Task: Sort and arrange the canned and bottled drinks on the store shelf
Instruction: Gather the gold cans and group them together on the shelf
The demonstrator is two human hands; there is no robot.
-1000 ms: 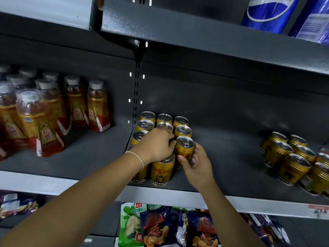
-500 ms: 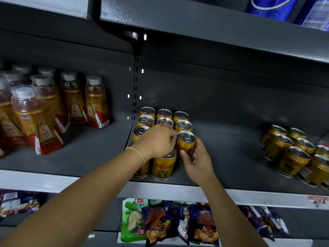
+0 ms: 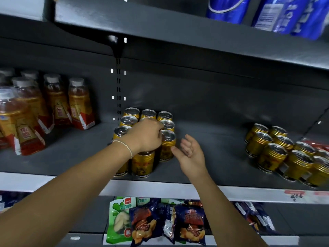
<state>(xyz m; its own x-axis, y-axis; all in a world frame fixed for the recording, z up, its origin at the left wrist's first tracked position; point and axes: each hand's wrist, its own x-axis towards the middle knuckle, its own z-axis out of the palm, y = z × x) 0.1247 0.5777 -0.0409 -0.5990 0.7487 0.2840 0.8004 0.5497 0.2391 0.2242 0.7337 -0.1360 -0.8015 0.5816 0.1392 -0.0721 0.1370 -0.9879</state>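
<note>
Gripping gold cans (image 3: 168, 148) on shelf (image 3: 213, 157), left hand (image 3: 144, 136), right hand (image 3: 191, 154) slack, empty beside.

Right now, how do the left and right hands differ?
Left hand curls over the cans; right hand is open, palm showing, holding nothing. Left hand touches the cans; right hand hangs just beside them. Left wrist wears a bracelet; right wrist is bare. Both reach over the same shelf.
</note>
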